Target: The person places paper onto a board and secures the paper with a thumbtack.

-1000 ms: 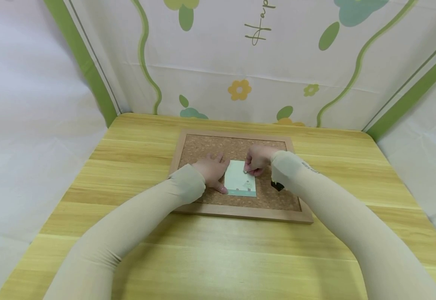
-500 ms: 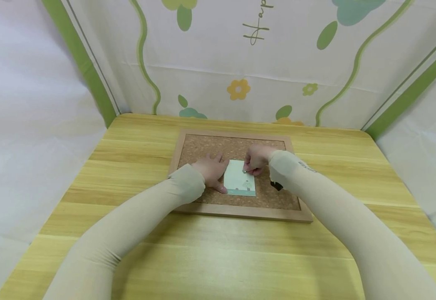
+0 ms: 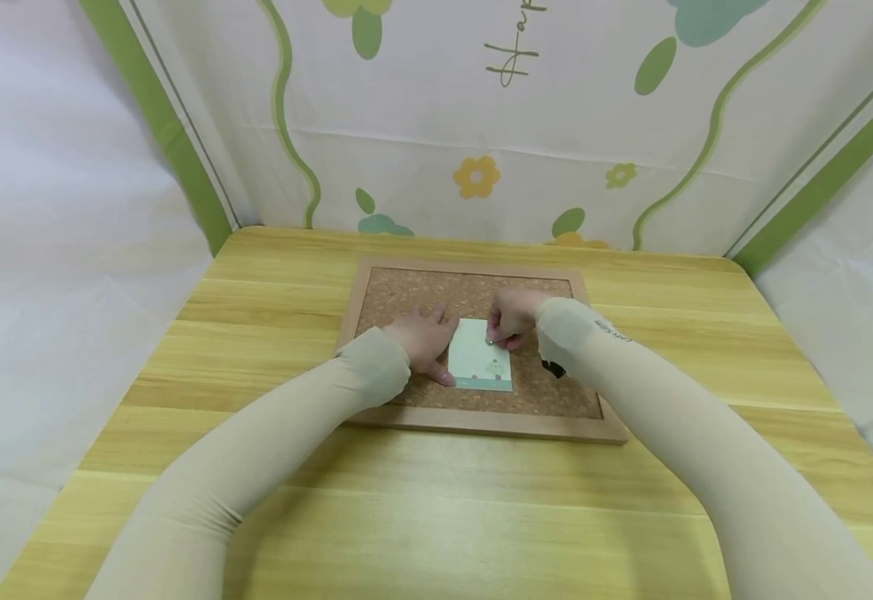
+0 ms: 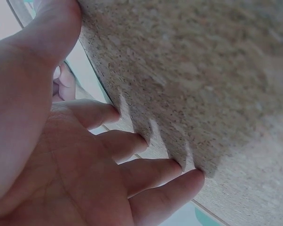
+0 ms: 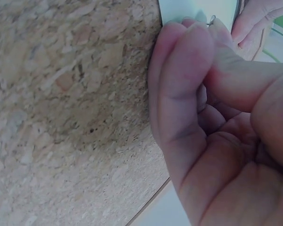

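Note:
A pale green card (image 3: 479, 358) with a small printed picture lies on a framed cork board (image 3: 556, 400). My left hand (image 3: 423, 340) rests at the card's left edge, fingers spread. In the left wrist view the fingertips (image 4: 193, 181) touch the cork. At the card's right side my right hand (image 3: 513, 318) pinches a small shiny thumbtack (image 3: 490, 341) between thumb and fingers, against the card. Only a thin metal bit of the thumbtack (image 5: 211, 20) shows in the right wrist view; the fingers hide the remainder.
A light wooden frame (image 3: 481, 422) borders the cork. The board lies on a yellow wood-grain table (image 3: 436, 508). Behind the table hangs a white curtain (image 3: 406, 100) with printed flowers. A black object (image 3: 554, 369) shows under the right wrist.
Both hands, the card and the board keep their places relative to each other. The head view has shifted very slightly.

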Demonstrator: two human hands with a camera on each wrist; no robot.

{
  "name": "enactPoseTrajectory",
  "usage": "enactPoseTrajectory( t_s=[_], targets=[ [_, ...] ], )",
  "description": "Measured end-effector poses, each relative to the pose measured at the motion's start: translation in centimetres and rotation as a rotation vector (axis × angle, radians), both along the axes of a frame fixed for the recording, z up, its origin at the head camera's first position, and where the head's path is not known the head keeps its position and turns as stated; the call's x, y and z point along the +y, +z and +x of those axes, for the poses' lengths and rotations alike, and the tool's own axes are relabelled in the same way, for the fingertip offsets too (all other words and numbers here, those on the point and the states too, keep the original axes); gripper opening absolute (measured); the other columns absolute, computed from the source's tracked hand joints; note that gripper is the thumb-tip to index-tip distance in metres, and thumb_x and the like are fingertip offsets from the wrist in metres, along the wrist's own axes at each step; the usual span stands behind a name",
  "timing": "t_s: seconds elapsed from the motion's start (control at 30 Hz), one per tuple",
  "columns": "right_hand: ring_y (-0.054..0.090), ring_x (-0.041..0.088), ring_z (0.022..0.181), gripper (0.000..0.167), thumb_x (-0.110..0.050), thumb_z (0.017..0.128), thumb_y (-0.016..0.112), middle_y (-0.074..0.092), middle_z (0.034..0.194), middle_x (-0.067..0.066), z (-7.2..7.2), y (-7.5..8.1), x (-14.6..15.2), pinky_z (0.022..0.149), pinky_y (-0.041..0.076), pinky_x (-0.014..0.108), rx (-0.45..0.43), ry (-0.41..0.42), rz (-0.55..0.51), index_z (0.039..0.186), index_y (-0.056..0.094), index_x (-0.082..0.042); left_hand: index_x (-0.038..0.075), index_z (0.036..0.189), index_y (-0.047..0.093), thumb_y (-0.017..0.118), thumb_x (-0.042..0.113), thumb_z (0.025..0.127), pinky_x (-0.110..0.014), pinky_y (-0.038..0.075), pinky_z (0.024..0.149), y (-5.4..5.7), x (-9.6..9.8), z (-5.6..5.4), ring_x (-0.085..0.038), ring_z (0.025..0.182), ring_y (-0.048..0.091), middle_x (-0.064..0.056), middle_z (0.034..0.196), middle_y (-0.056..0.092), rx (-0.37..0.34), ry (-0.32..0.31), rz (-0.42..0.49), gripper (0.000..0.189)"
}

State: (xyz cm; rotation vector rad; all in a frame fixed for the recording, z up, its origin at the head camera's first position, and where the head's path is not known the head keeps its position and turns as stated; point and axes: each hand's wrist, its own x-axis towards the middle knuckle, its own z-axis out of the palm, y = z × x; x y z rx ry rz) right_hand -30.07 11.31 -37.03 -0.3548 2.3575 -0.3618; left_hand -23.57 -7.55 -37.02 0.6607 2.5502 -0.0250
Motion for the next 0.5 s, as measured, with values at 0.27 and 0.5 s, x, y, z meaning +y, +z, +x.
enactPoseTrajectory(
  t_s=[0.27, 0.5],
  targets=[
    [0.060, 0.011, 0.060, 0.014, -0.012, 0.096, 0.066, 0.068, 0.075, 0.005, 0.27, 0.55, -0.10, 0.063, 0.054, 0.026, 0.013, 0.017, -0.010, 0.087, 0.074, -0.005, 0.013, 0.161, 0.010, 0.069, 0.060, 0.079, -0.058, 0.025, 0.112, 0.19, 0.11, 0.03, -0.049, 0.145, 0.012, -0.018, 0.164, 0.002, -0.002, 0.008, -0.001, 0.111],
    [0.061, 0.012, 0.061, 0.012, -0.011, 0.096, 0.067, 0.068, 0.077, 0.006, 0.42, 0.54, -0.04, 0.062, 0.054, 0.025, 0.003, -0.005, -0.017, 0.088, 0.073, -0.005, 0.013, 0.161, 0.010, 0.068, 0.061, 0.079, -0.057, 0.025, 0.112, 0.29, 0.22, 0.11, -0.049, 0.145, 0.012, -0.017, 0.164, 0.002, 0.000, 0.005, -0.007, 0.111]
  ],
)
